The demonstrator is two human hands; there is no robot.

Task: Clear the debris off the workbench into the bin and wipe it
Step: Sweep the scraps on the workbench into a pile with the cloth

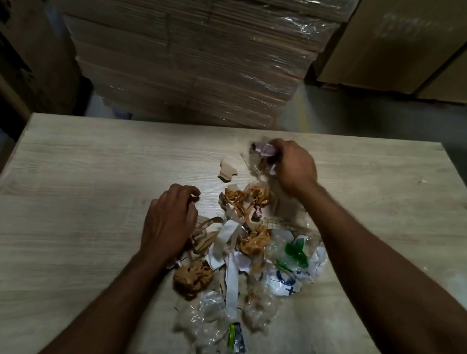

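Observation:
A pale wooden workbench (pixel 76 187) carries a pile of debris (pixel 249 241) in its middle: crumpled brown tape, white paper strips, clear plastic film and a white bag with green and blue print (pixel 295 264). My right hand (pixel 293 165) is at the far end of the pile, fingers curled round a crumpled pinkish-white scrap (pixel 264 149). On the pile's left edge lies my left hand (pixel 169 221), fingers curled, touching brown tape strips; whether it grips any I cannot tell. A torn cardboard piece (pixel 228 171) lies apart between the hands.
Behind the bench stands a shrink-wrapped stack of flat cardboard (pixel 180 44). More cardboard boxes (pixel 418 44) stand at the back right and along the left. A strip of grey floor (pixel 390 119) shows beyond the far edge. No bin or cloth is in view.

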